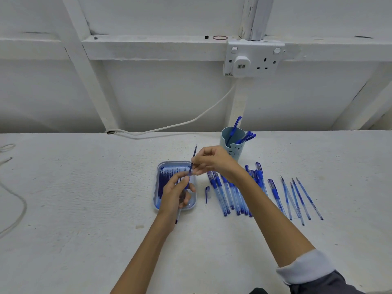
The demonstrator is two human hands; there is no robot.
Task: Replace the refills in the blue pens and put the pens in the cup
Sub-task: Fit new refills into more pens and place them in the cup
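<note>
Holding a barrel (pixel 178 214) over the tray (pixel 158 200) of new refills, the left hand (pixel 176 196) curls round it. The right hand (pixel 214 161) pinches a refill (pixel 194 154) mid-length in its fingers. The refill looks light, thin and bendy, so it is probably best gripped near the tip. On the table (pixel 84 187) lie one cap (pixel 207 193) and roughly eight pens (pixel 224 194). Four stand in the cup (pixel 238 150); about five bare refills (pixel 301 198) lie rightmost.

Both hands are bare, the left hand (pixel 176 194) and the right hand (pixel 214 162). The left forearm is uncovered as far as it shows. The right arm wears a sleeve (pixel 305 266) rolled back above the forearm. Its turned-up cuff is pale grey-white, and the cloth behind it is dark grey.
</note>
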